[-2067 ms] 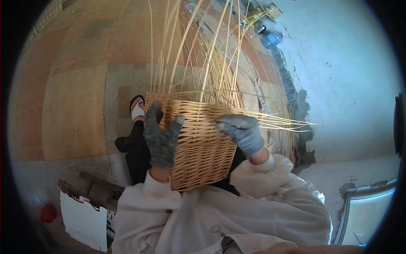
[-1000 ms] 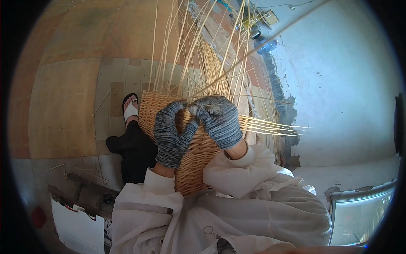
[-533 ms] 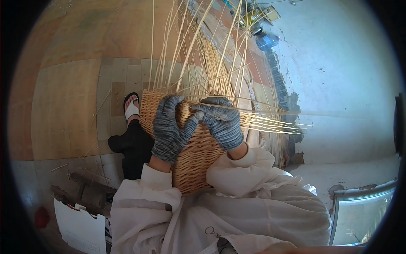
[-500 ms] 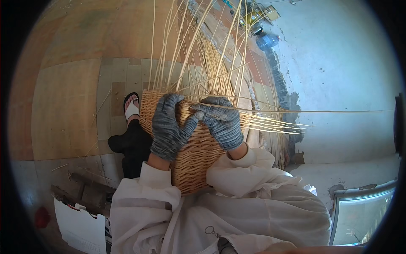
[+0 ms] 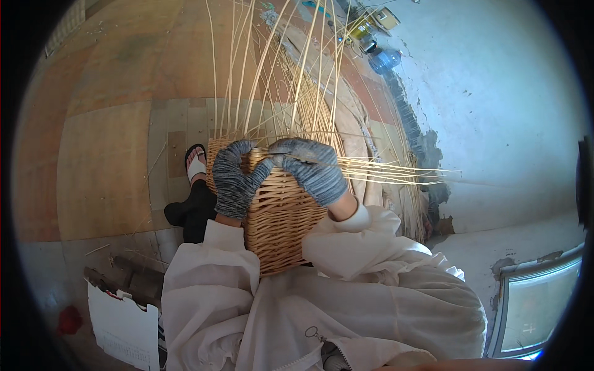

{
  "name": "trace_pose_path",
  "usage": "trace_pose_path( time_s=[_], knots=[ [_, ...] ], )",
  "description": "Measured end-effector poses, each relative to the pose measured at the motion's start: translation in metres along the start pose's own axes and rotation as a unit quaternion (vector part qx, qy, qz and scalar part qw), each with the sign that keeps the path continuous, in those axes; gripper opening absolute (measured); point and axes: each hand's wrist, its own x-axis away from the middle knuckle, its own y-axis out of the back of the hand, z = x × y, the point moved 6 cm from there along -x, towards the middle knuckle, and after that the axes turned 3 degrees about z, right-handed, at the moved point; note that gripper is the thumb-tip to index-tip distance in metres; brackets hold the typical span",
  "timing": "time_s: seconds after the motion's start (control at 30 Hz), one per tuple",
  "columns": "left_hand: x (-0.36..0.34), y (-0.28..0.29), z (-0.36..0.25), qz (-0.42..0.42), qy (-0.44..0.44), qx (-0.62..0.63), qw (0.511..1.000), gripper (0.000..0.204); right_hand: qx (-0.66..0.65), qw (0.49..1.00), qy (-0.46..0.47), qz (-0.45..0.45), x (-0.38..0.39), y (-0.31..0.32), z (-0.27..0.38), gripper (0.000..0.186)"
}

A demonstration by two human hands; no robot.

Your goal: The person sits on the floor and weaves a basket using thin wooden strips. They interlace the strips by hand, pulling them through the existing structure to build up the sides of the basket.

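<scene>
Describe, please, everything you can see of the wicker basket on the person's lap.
The wicker basket is unfinished, woven of pale tan cane, its side in tight horizontal rows. It lies tilted on the lap, base toward the body. Long loose stakes rise from its rim, and more fan out to the right. The gloved left hand and right hand both press on its upper edge.

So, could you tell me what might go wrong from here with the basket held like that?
The long upright canes rise towards the head camera, so leaning in could poke the face. Both gloved hands, left and right, press at the rim of the basket, where a thin strand could kink or snap under a hard bend. The loose canes sticking out to the right may catch on the rough wall if the basket turns.
</scene>
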Motion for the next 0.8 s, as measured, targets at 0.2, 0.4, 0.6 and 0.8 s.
trace_pose_path(
  time_s=[0.2, 0.4, 0.6, 0.8],
  knots=[
    [-0.008, 0.002, 0.007, 0.048, 0.059, 0.031, 0.997, 0.039, 0.029, 0.999, 0.007, 0.016, -0.002, 0.000, 0.003, 0.013],
    [-0.004, 0.012, -0.031, 0.043, 0.051, 0.044, 0.997, 0.038, -0.043, 0.998, 0.006, -0.035, 0.025, 0.031, -0.023, 0.016],
    [0.010, 0.012, -0.005, 0.004, 0.043, 0.083, 0.996, 0.049, 0.001, 0.980, -0.181, -0.085, 0.095, 0.081, -0.080, 0.012],
    [0.024, 0.007, -0.010, 0.008, 0.074, 0.124, 0.989, 0.049, 0.016, 0.974, -0.196, -0.113, 0.136, 0.081, -0.096, 0.014]
  ],
)
